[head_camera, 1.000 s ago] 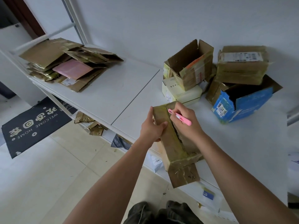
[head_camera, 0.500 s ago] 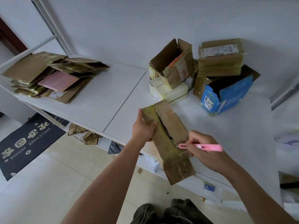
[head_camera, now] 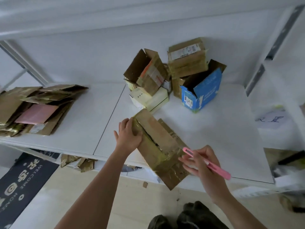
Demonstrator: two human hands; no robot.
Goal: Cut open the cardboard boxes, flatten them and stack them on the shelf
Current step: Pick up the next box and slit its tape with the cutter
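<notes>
left hand (head_camera: 130, 138) presses flat on the taped box (head_camera: 158, 146) at the shelf (head_camera: 214, 129) edge, right hand (head_camera: 200, 164) pinching the pink cutter (head_camera: 212, 166) beside its slit top seam, so end tape looks next.

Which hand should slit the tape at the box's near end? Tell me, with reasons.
Right. The right hand already holds the pink cutter beside that taped end, while the left hand steadies the cardboard box.

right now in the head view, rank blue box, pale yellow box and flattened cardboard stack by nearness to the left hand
From the left hand:
1. pale yellow box, just beyond it.
2. blue box, farther back right.
3. flattened cardboard stack, far left on the shelf.
</notes>
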